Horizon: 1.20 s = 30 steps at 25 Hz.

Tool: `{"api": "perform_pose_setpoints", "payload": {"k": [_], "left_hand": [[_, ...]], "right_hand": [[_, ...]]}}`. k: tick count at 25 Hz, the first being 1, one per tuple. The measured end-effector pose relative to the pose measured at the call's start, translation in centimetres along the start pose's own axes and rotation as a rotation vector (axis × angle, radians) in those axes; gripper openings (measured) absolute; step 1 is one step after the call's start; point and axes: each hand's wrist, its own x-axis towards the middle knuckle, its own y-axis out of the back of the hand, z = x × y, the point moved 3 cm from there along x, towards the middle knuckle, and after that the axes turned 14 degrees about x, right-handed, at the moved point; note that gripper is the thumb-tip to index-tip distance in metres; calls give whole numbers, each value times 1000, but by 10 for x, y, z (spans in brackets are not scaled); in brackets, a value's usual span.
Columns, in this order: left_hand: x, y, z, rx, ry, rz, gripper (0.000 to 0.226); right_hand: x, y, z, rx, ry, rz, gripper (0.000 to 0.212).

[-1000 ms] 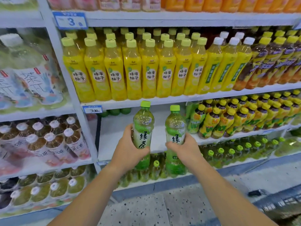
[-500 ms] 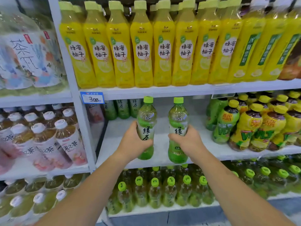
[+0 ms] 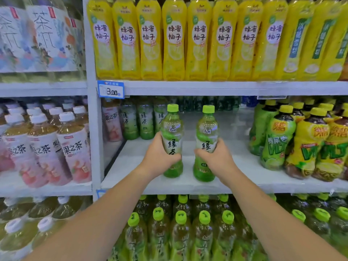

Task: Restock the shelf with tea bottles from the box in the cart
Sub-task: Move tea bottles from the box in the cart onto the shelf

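Note:
I hold two upright green tea bottles with green caps over the front of the white middle shelf (image 3: 235,182). My left hand (image 3: 158,157) grips the left bottle (image 3: 172,129) around its label. My right hand (image 3: 218,157) grips the right bottle (image 3: 207,129) the same way. Their bases are at or just above the shelf board; I cannot tell if they touch it. Three more green tea bottles (image 3: 145,121) stand at the back left of the same shelf. The box and cart are out of view.
Yellow-and-green bottles (image 3: 301,140) fill the right of this shelf. Tall yellow bottles (image 3: 174,40) line the shelf above, green-capped bottles (image 3: 180,232) the one below. White-capped pink-label bottles (image 3: 47,147) sit in the left bay behind a white upright (image 3: 94,129). A price tag (image 3: 111,89) reads 3.00.
Both hands have carried the bottles forward and down onto the middle shelf level. The view has closed in on the shelf and the floor has dropped out of sight.

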Motion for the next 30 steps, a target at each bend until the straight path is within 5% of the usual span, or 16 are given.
{"api": "perform_pose_setpoints", "payload": {"k": [4, 9, 17, 30], "left_hand": [[-6, -1, -1, -48, -31, -18, 68], [-24, -7, -18, 107, -31, -43, 73], [-1, -24, -34, 162, 60, 85, 44], [129, -72, -50, 315, 183, 137, 48]], "right_hand": [[-2, 2, 1, 4, 25, -93, 49], [-13, 26, 11, -115, 14, -127, 88], [28, 11, 39, -219, 160, -58, 33], [190, -9, 76, -304, 76, -55, 38]]}}
